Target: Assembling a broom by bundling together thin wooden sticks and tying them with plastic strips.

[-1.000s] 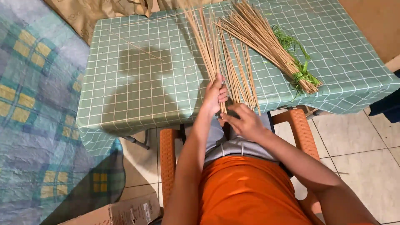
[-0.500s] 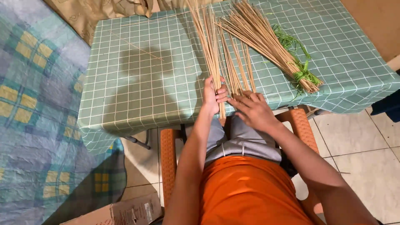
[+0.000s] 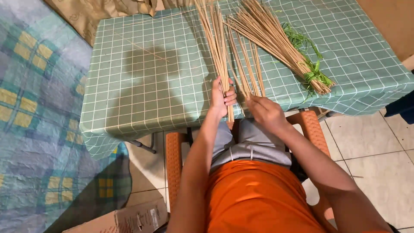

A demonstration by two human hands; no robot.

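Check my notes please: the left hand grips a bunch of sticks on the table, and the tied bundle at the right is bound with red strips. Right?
Not quite: the head view shows the bundle bound with green strips, not red. The left hand does grip sticks on the table.

green checked tablecloth [image 3: 142, 82], tied stick bundle [image 3: 276, 39] (green strips round it), blue plaid blanket [image 3: 39, 129], cardboard box [image 3: 125, 220]

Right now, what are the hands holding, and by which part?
Left hand grips a bunch of thin sticks near their lower ends. Right hand touches the loose sticks; no clear grip.
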